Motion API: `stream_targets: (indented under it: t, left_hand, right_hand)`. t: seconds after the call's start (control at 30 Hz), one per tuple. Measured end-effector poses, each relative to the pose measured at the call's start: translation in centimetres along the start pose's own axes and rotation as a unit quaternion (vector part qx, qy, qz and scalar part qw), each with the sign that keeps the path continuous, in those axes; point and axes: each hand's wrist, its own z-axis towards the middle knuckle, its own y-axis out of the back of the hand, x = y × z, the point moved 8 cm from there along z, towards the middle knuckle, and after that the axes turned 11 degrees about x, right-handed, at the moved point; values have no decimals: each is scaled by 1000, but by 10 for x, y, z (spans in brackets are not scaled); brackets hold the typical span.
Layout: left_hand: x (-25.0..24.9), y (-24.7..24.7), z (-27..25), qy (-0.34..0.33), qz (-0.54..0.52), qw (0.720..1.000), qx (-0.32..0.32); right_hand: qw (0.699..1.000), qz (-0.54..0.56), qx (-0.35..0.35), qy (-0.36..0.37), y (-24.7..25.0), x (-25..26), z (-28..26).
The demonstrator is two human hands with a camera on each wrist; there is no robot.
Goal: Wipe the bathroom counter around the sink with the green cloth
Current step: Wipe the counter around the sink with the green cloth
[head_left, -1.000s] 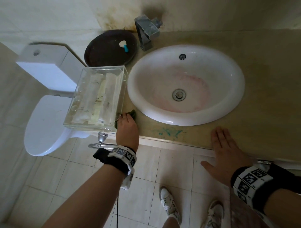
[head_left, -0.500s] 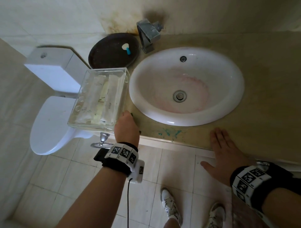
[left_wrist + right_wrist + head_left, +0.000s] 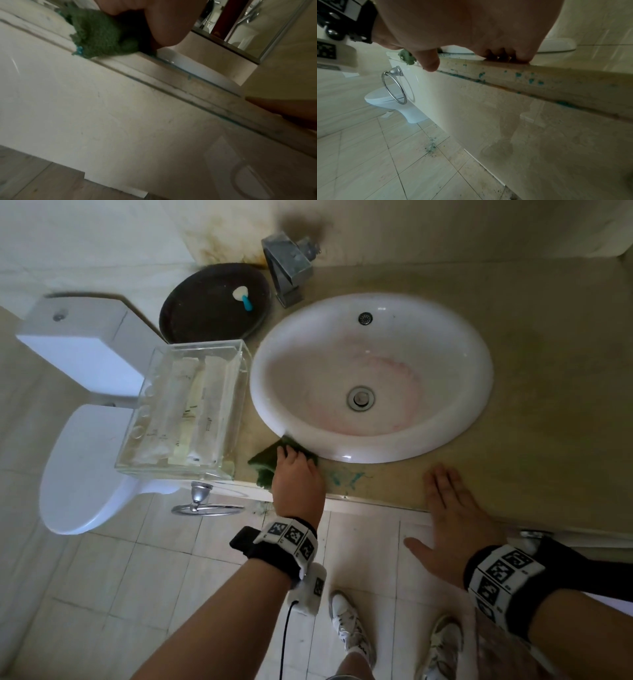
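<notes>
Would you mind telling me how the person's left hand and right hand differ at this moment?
The left hand presses on the green cloth against the sink rim; the right hand lies flat on the bare counter edge, holding nothing. The left hand sits beside the clear box; the right hand rests further right, past the teal stains. Both wear marker-patterned wrist bands and touch the counter's front strip.

Both forearms are bare, without sleeves. Each wrist carries a black strap (image 3: 274, 556) wrapped with a white band (image 3: 291, 537) printed with black square markers; the right wrist's band (image 3: 503, 577) is alike. A white camera housing (image 3: 310, 589) hangs under the left wrist, with a thin black cable (image 3: 286, 635) trailing from it. White sneakers (image 3: 352, 625) with dark markings cover the feet.
</notes>
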Motion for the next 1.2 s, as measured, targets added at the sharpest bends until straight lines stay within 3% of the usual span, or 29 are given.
stream_targets:
  t: [0.23, 0.4, 0.5, 0.6, 0.63, 0.7, 0.77, 0.83, 0.87, 0.97, 1.1, 1.2]
  left_hand:
    - [-45, -23, -41, -133, 32, 991, -8]
    - [-86, -38, -66, -251, 4, 968, 21]
    - [-100, -48, -77, -337, 8, 938, 78]
    - [-106, -51, -101, -442, 11, 886, 141]
    - [-102, -49, -105, -450, 3, 880, 150]
    - [-91, -28, -97, -389, -74, 909, 132]
    - [-72, -3, -72, -225, -217, 943, 118]
    - [-56, 12, -49, -97, -321, 934, 121]
    - [-50, 21, -37, -68, -336, 934, 101]
    - [-22, 44, -6, -9, -287, 958, 16]
    - [33, 46, 10, 121, -282, 951, -46]
    - [38, 53, 13, 125, -181, 974, -55]
  right_hand:
    - [1000, 5, -8, 13, 4, 2, -4]
    - [1000, -21, 4, 21, 6, 2, -6]
    - [999, -30, 10, 34, 10, 1, -8]
    - [998, -33, 24, 44, 12, -1, -9]
    - [998, -22, 25, 46, 14, -2, -10]
    - [998, -13, 25, 50, 15, -4, -11]
    - [998, -26, 24, 51, 14, -5, -11]
    - [998, -25, 21, 52, 12, -5, -10]
    - [998, -15, 20, 52, 12, -5, -10]
    - [999, 8, 10, 51, 12, -7, -10]
    - [999, 4, 4, 48, 11, -6, -9]
    - [999, -4, 2, 46, 9, -6, -7]
